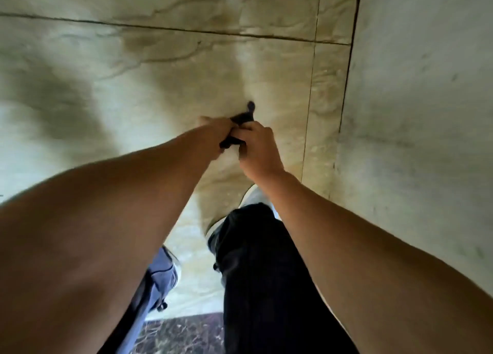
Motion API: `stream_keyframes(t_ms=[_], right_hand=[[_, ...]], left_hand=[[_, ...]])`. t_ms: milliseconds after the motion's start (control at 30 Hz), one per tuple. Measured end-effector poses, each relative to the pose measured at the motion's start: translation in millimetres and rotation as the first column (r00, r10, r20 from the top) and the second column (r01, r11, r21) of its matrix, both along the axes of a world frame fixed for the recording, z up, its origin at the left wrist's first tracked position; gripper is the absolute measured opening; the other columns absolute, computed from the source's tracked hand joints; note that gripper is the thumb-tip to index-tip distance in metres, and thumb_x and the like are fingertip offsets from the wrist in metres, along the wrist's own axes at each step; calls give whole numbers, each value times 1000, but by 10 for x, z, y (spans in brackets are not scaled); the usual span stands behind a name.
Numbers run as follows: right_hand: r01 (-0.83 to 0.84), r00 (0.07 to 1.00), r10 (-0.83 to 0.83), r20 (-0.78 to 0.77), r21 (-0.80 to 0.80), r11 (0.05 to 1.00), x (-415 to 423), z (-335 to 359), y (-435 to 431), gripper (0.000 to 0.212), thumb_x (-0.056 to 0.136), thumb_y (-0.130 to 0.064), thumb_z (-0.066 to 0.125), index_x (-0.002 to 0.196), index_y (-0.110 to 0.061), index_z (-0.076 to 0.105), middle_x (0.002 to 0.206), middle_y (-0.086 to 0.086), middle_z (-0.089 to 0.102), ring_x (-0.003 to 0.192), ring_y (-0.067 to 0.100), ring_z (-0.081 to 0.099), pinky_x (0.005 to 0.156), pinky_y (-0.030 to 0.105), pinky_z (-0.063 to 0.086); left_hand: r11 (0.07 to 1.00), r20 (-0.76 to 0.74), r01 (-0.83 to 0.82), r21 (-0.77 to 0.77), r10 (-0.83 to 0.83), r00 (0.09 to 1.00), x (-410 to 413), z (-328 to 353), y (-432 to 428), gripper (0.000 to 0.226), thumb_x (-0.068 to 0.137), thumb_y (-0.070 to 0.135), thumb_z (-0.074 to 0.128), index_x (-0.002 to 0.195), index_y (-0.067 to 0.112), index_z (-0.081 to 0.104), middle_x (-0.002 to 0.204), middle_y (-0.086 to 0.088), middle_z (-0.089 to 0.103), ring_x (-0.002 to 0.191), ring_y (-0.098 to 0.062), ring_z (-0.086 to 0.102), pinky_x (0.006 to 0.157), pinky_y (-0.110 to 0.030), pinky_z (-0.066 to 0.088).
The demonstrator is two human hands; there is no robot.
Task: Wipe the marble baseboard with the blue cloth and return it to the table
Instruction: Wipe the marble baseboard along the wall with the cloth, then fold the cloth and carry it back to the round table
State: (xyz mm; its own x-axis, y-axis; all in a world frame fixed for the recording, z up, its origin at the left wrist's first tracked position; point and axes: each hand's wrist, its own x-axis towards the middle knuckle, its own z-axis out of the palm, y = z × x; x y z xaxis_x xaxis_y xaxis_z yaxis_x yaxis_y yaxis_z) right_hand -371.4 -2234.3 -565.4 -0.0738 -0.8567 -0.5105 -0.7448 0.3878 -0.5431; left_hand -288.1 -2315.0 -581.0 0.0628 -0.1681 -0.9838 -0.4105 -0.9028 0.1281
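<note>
Blue cloth (pixel 238 129), bunched dark, sits between my left hand (pixel 214 131) and right hand (pixel 257 147); both are closed on it, above the marble floor (pixel 160 68). I judge wiping not begun; next, reach low to the baseboard (pixel 324 92) by the wall (pixel 426 87).

glossy veined marble floor (pixel 160 68), matt scuffed wall (pixel 426 87), soft dark cloth (pixel 240 120).

left hand (pixel 216 133) closed | right hand (pixel 257 147) closed | arms extended, hands touching

shoes (pixel 250 199) on tiled floor (pixel 160 73)
</note>
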Motion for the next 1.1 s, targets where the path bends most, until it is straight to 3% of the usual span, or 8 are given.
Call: stream_keyframes(t_ms=[67, 167, 267, 333, 533, 667, 867, 1100], right_hand=[[158, 981, -160, 108, 25, 987, 139, 509, 336, 47, 72, 11, 54, 104, -13, 79, 99, 15, 71, 88, 30, 64, 80, 21, 45], [425, 846, -458, 271, 176, 888, 340, 1396, 680, 36, 71, 4, 62, 100, -10, 78, 95, 21, 72, 82, 31, 67, 74, 30, 53], [661, 553, -755, 351, 367, 655, 487, 2475, 918, 30, 72, -5, 61, 94, -18, 76, 94, 11, 73, 76, 17, 65, 72, 23, 50], [736, 273, -861, 429, 483, 474, 550, 3265, 1020, 29, 76, -3, 64, 96, -22, 73, 90, 6, 70, 75, 17, 64, 70, 28, 51], [601, 122, -902, 413, 693, 399, 764, 4870, 1343, 30, 91, -32, 65, 120, -27, 61, 109, 4, 67, 92, 26, 63, 82, 38, 50], [598, -210, -805, 556, 724, 344, 1233, 5721, 1659, 28, 72, -27, 77, 97, -14, 72, 89, 8, 72, 75, 28, 72, 66, 37, 60], [849, -182, -635, 751, 445, 283, 2051, 6810, 2599, 15, 86, -7, 70, 85, -21, 63, 86, 6, 69, 75, 20, 67, 68, 31, 58], [978, -1, -429, 903, 91, 189, 2960, 8322, 4274, 24, 86, 0, 67, 109, -9, 66, 95, 12, 70, 90, 26, 65, 75, 34, 52]], left_hand=[[980, -105, -84, 182, 104, 989, 195, 453, 405, 12, 94, 15, 55, 82, 17, 56, 76, -2, 54, 65, -13, 50, 56, -20, 35], [974, -179, -174, 143, 199, 964, 393, 1262, 677, 9, 94, 5, 56, 98, 9, 63, 86, -16, 60, 73, -26, 62, 66, -31, 47], [994, -272, -107, -5, 102, 957, 626, 2296, 828, 24, 89, -15, 50, 91, 4, 64, 79, -18, 60, 48, -19, 65, 47, -25, 51], [994, -356, -45, -100, 6, 935, 791, 3117, 840, 27, 87, -16, 54, 103, 2, 67, 87, -18, 66, 63, -21, 70, 62, -29, 58], [983, -558, -85, -164, -21, 830, 1153, 5032, 802, 23, 89, -3, 61, 111, 5, 66, 82, -10, 72, 68, -17, 72, 57, -24, 57], [981, -653, -86, -176, -51, 756, 1622, 6025, 1128, 33, 91, 3, 61, 124, -3, 61, 111, -20, 71, 91, -26, 72, 75, -32, 60], [912, -708, -2, -409, -316, 632, 2665, 7188, 1960, 45, 93, 3, 53, 139, 5, 53, 134, -20, 63, 123, -34, 61, 92, -38, 48], [833, -677, 410, -371, -545, 495, 3331, 8384, 3132, 34, 73, 14, 78, 107, 9, 72, 98, -11, 80, 86, -20, 78, 64, -28, 62]])
